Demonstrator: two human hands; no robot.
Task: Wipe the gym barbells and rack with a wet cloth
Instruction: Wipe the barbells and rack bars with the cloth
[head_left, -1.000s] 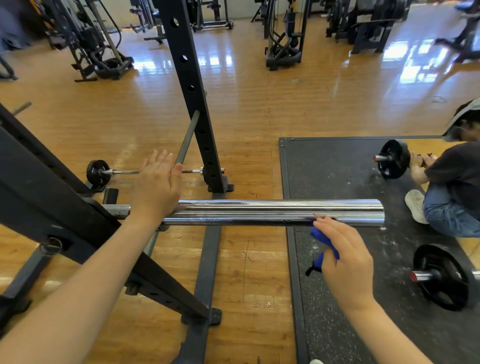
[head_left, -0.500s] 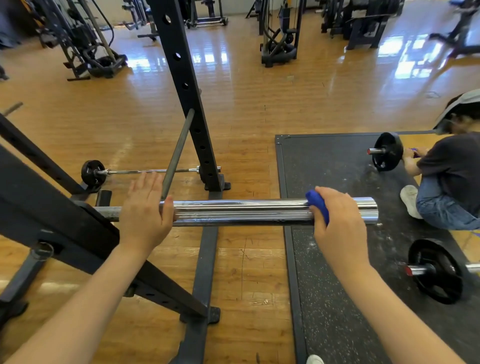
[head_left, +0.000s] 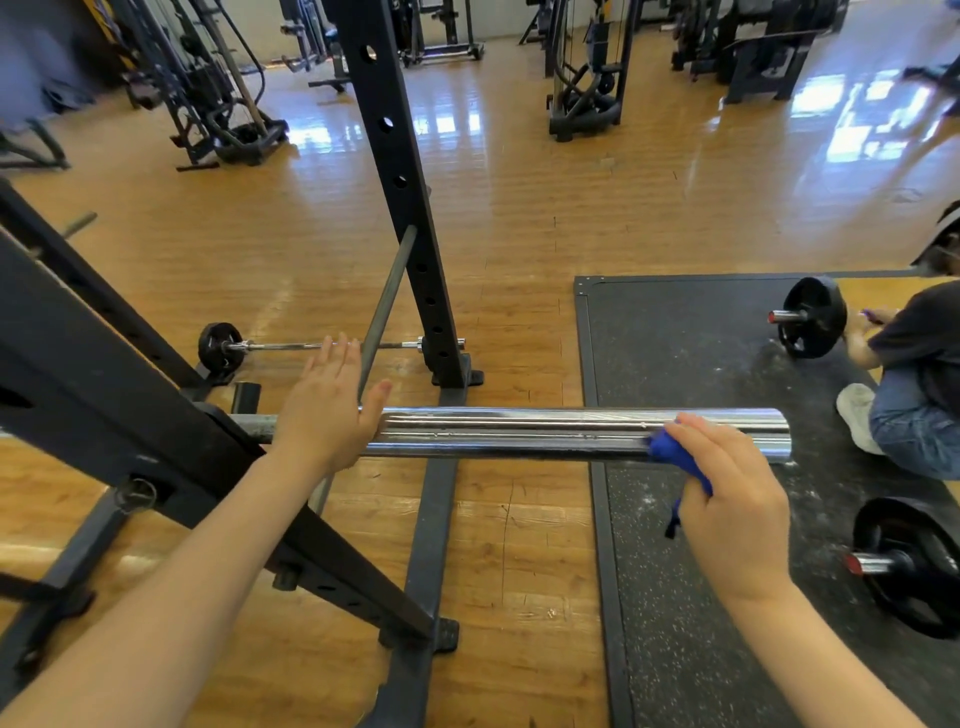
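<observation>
A chrome barbell sleeve (head_left: 519, 431) lies level across the middle of the view, resting on the black rack (head_left: 93, 374) at the left. My left hand (head_left: 324, 415) rests flat on the sleeve's inner end with straight fingers. My right hand (head_left: 732, 504) grips a blue cloth (head_left: 675, 457) and presses it to the near side of the sleeve, close to its free right end. A strap of the cloth hangs below my fingers.
The rack's upright (head_left: 405, 208) and floor rails stand just beyond the bar. A small barbell (head_left: 223, 347) lies on the wood floor behind. On the black mat (head_left: 675, 338) at the right a person (head_left: 914, 374) crouches beside two plate-loaded bars (head_left: 810, 317) (head_left: 909, 564).
My right hand slid the cloth from the top of the sleeve down to its near side. My left hand's fingers straightened and lifted off their wrap on the bar.
</observation>
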